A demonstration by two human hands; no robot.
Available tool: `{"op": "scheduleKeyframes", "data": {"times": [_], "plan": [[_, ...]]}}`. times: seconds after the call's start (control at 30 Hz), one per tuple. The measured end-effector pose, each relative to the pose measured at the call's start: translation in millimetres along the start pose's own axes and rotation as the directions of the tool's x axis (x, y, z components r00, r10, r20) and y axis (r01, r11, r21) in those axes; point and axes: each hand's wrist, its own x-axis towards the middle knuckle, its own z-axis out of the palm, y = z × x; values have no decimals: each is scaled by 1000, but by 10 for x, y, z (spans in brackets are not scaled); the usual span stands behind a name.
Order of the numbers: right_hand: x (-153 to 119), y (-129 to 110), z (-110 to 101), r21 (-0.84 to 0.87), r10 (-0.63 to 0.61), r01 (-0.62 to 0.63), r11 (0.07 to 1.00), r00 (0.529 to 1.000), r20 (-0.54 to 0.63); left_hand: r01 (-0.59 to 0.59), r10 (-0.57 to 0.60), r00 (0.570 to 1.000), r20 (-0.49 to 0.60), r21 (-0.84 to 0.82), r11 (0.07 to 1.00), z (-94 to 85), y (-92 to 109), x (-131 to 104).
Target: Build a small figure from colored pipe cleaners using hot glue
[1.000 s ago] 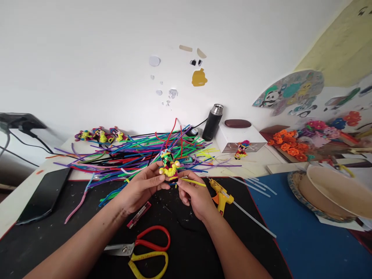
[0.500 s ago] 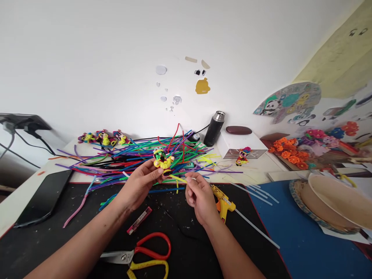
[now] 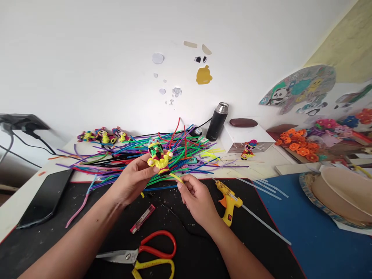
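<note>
In the head view, my left hand is closed around a small pipe-cleaner doll with a green face, a yellow collar and a dark red base. My right hand pinches the end of a yellow pipe cleaner that sticks out from the doll's lower side. Behind both hands spreads a loose heap of coloured pipe cleaners. To the right of my right hand, a yellow glue gun lies with a clear glue stick in its back. Red-and-yellow-handled scissors lie below my hands.
A phone lies on the left of the black mat. Similar dolls sit at the back left; another doll stands by a white box. A black thermos and spare glue sticks are to the right. A small pink box lies mid-mat.
The doll has turned more upright, its face toward me, and moved slightly left. My right hand has slid closer to it along the yellow pipe cleaner. The camera view has shifted a little.
</note>
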Motion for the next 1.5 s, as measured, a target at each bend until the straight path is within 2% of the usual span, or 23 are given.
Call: {"op": "scheduleKeyframes", "data": {"times": [0.13, 0.4, 0.53, 0.63, 0.73, 0.9, 1.2, 1.5], "plan": [[-21, -31, 0, -133, -85, 75, 988, 994, -65, 4, -5, 1000, 4, 66, 998, -59, 19, 23], [-65, -157, -27, -122, -240, 223, 967, 960, -147, 34, -44, 997, 58, 175, 984, -90, -23, 49], [-87, -180, -25, -148, -281, 259, 954, 946, -159, 26, -28, 999, 19, 122, 992, -117, -24, 49], [-90, -189, -22, -159, -294, 267, 950, 940, -176, 11, -11, 1000, -4, 126, 992, -135, -4, 50], [-96, -199, -11, -157, -312, 287, 945, 934, -174, 32, -38, 999, 28, 180, 983, -122, -5, 47], [-125, -204, 27, -180, -337, 315, 932, 935, -110, 72, -99, 990, 98, 249, 966, -78, -62, 18], [-146, -155, 48, -210, -290, 275, 938, 956, -46, 121, -171, 973, 158, 283, 951, 12, -100, -32], [-149, -177, 58, -208, -293, 279, 937, 955, -41, 160, -212, 967, 140, 313, 936, 21, -144, -59]]}}
